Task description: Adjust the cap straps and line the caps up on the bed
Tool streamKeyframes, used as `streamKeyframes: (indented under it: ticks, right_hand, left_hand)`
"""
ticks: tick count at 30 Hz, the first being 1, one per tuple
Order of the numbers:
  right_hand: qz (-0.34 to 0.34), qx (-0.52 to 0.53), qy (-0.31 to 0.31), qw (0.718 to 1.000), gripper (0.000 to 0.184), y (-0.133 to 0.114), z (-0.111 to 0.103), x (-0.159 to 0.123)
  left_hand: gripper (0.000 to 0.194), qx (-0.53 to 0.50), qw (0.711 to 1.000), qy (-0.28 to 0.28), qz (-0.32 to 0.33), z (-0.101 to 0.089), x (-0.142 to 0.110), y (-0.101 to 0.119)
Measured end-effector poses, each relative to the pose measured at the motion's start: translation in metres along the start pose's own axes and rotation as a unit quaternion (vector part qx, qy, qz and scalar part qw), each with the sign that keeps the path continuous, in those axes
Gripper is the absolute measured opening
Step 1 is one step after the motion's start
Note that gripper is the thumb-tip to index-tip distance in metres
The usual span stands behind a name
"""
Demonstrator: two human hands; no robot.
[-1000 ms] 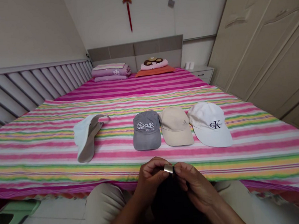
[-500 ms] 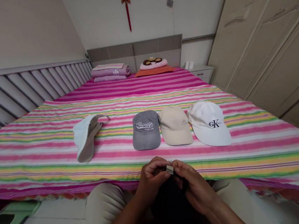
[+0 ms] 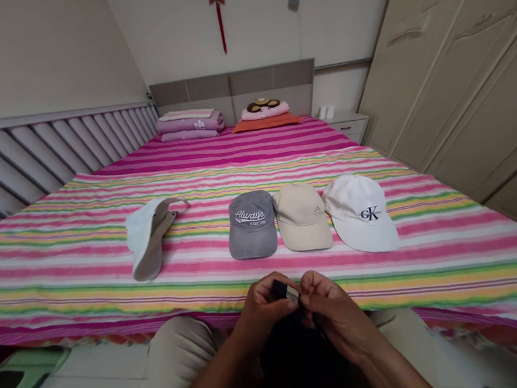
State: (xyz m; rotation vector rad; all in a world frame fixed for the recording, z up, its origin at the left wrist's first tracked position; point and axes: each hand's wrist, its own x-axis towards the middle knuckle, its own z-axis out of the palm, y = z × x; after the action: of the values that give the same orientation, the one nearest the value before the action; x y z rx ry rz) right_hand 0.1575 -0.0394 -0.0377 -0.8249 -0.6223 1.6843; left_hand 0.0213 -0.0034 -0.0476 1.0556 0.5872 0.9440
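Observation:
Over my lap, my left hand [image 3: 262, 306] pinches a black strap [image 3: 280, 288] and its silvery metal buckle [image 3: 292, 294] between thumb and fingers. My right hand [image 3: 338, 308] is closed at the buckle's right side, its thumb and index finger on the black strap there. Below both hands hangs a black cloth item [image 3: 296, 349], probably a cap; darkness hides its shape. Beyond them on the bed lie a grey cap [image 3: 252, 225], a beige cap [image 3: 303, 217] and a white cap [image 3: 361, 214] in a row, brims toward me. A pale cap [image 3: 146, 241] rests on its side farther left.
The bed's striped sheet [image 3: 201, 221] spreads ahead of my knees. Folded purple bedding [image 3: 190, 126] and a pink pillow [image 3: 265, 113] are stacked by the headboard [image 3: 207, 89]. A green stool [image 3: 29, 374] stands on the floor at left.
The black strap now sticks out to the left of the buckle, in my left fingers. My right fingers have shifted slightly and more of the metal shows. The caps on the bed stay put.

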Motion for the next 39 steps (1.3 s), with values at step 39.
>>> streamKeyframes:
  ticks: [39]
  right_hand:
    - [0.03,-0.203,-0.015,0.979,0.026,-0.001,-0.015,0.01]
  left_hand:
    - [0.026,0.004,0.996,0.086,-0.019,-0.009,-0.003,-0.006]
